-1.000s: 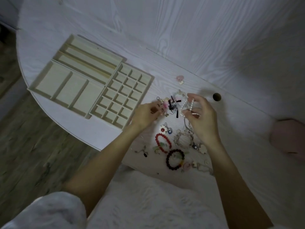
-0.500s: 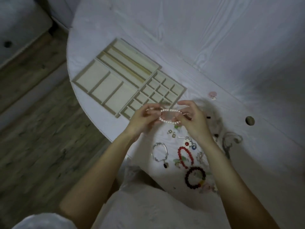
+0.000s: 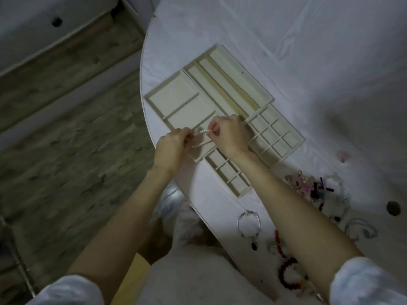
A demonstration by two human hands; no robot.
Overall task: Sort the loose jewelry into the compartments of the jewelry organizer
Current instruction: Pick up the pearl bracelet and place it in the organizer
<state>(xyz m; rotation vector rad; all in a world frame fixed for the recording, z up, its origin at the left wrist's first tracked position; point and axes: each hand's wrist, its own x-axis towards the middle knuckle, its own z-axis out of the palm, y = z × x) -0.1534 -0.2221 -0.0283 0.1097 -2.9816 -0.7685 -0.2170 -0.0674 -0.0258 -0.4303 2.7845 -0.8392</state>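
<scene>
Both hands have carried the pearl bracelet (image 3: pixel 201 138) from the loose jewelry pile (image 3: pixel 317 190) to over the jewelry organizer (image 3: pixel 231 84). Left hand (image 3: pixel 174 146) and right hand (image 3: pixel 229 135) are pinching it with curled fingers (stretched between them) above a large compartment.

Jewelry organizer (image 3: pixel 222 95) on the bench (image 3: pixel 308 51), at its left edge; loose jewelry to its right.
Both hands (image 3: pixel 202 139) over the organizer's near wide compartments, left hand (image 3: pixel 174 146) left of right hand (image 3: pixel 229 135), the pearl bracelet (image 3: pixel 201 138) between them. Long compartments behind; small-cell grid to the right. Tangled jewelry pile (image 3: pixel 317 190) right of the grid. Chain bracelet (image 3: pixel 248 223) and bead bracelet (image 3: pixel 288 276) nearer the person, by the right forearm.
</scene>
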